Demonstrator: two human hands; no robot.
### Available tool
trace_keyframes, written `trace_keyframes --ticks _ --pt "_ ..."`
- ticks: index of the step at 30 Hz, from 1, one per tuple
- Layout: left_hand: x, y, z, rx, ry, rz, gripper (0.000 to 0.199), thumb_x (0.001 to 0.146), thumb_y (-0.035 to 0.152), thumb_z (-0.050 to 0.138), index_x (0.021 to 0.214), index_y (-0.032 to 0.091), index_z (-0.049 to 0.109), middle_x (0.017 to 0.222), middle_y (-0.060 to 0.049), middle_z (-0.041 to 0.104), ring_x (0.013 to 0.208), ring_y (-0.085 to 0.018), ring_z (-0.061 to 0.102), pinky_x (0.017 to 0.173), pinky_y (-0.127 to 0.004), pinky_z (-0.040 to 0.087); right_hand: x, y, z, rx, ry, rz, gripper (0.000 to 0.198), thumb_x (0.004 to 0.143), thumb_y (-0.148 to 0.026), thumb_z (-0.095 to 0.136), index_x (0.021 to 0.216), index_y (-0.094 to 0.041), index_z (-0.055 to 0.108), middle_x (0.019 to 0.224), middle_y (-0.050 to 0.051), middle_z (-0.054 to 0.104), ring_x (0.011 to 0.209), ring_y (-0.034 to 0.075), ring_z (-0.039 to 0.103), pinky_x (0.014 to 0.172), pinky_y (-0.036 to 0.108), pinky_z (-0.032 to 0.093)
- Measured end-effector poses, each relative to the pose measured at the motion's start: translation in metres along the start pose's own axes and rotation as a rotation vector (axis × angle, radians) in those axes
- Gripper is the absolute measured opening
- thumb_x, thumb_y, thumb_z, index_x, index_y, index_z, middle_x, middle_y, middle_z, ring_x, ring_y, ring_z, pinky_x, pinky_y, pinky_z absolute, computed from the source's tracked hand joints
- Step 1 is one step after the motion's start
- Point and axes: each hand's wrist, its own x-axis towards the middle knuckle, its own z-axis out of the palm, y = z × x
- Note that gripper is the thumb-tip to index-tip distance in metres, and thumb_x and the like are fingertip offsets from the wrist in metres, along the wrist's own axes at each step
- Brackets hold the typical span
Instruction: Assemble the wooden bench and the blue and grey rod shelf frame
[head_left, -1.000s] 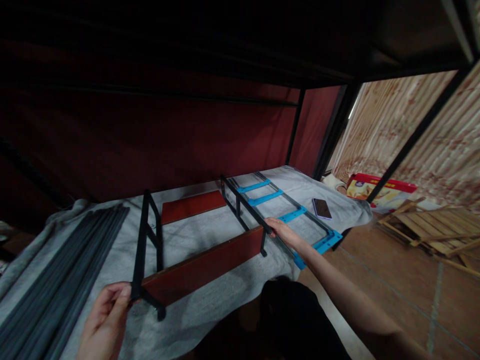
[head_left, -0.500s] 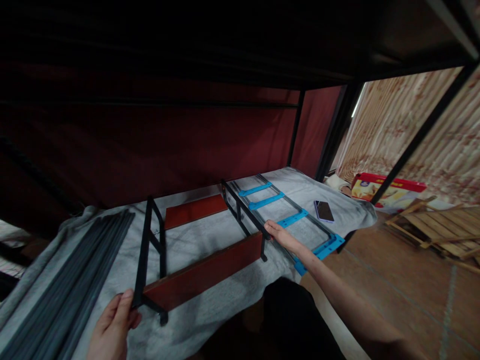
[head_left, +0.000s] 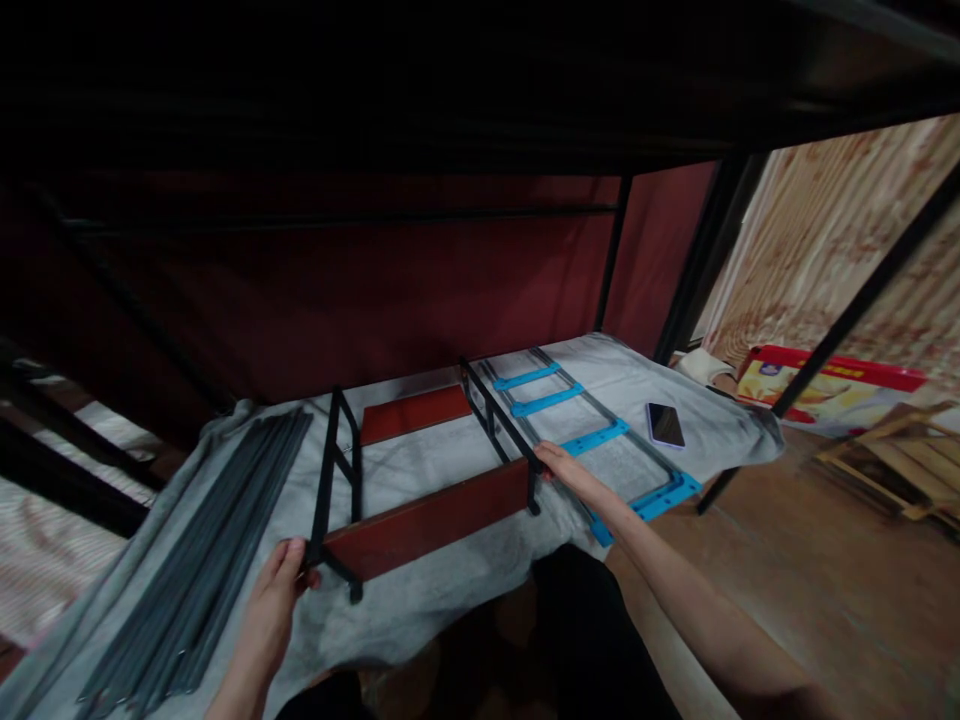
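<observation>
- Now, you have both hands on the black frame (head_left: 499,415), out over the middle of the grey-covered bed (head_left: 720,415), with its front side along the near edge.
- Left hand (head_left: 276,585) first: your thumb and fingers are pinched around the frame's near left corner, just where the side bar meets the foot.
- Over on the other side, your right hand (head_left: 556,465) has its fingers wrapped over the near end of the right top bar, arm stretched across.
- Between those side bars runs the near reddish-brown board (head_left: 435,520), its broad face turned toward you; the far board (head_left: 416,412) sits parallel, nearer the bed's far edge.
- Whether all the feet bear on the cover, nobody can tell from this angle.
- Just right of the frame lies your blue-barred rack (head_left: 547,400), ladder-like, its last blue bar at the near edge.
- Past it, toward the bed's right end, there's a phone (head_left: 666,425), screen up and dark.
- Out at the left end, dark grey rods (head_left: 210,550) lie side by side, slanting from the far edge toward your near left corner.
</observation>
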Motion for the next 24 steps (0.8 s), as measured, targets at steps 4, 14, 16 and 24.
trace_keyframes --ticks 4,14,16,24 --pt "0.0 0.003 -0.001 -0.069 -0.061 -0.081 0.057 0.065 0.075 0.071 0.072 0.022 0.053 0.064 0.005 0.048 0.058 -0.013 0.044 0.054 -0.025 0.04 -0.001 0.005 -0.008 0.037 -0.103 -0.041 0.032 0.079 -0.05 0.059 0.066 -0.022 0.049 0.058 -0.005 0.049 0.056 0.012 0.044 0.057 0.026 0.036" --pt "-0.007 -0.012 0.008 -0.033 0.041 0.166 0.041 0.081 0.064 0.061 0.08 0.024 0.056 0.072 0.004 0.05 0.069 -0.016 0.048 0.067 -0.027 0.041 0.007 0.015 -0.003 0.009 -0.089 0.02 0.036 0.081 -0.05 0.053 0.059 -0.023 0.043 0.052 -0.005 0.04 0.051 0.011 0.038 0.054 0.026 0.033" --pt "-0.006 -0.018 0.008 -0.015 0.044 0.205 0.035 0.085 0.06 0.059 0.083 0.025 0.056 0.074 0.004 0.051 0.071 -0.016 0.049 0.07 -0.028 0.041 0.006 0.014 -0.004 -0.011 -0.078 0.03 0.037 0.081 -0.052 0.053 0.059 -0.022 0.045 0.05 -0.005 0.041 0.05 0.011 0.038 0.053 0.026 0.033" --pt "-0.009 -0.014 0.008 0.058 0.042 0.305 0.027 0.092 0.05 0.053 0.084 0.024 0.055 0.077 0.002 0.053 0.075 -0.017 0.051 0.074 -0.028 0.041 0.004 0.005 -0.006 0.064 -0.062 0.21 0.037 0.076 -0.053 0.062 0.062 -0.022 0.047 0.045 -0.008 0.035 0.044 0.008 0.03 0.047 0.025 0.03"
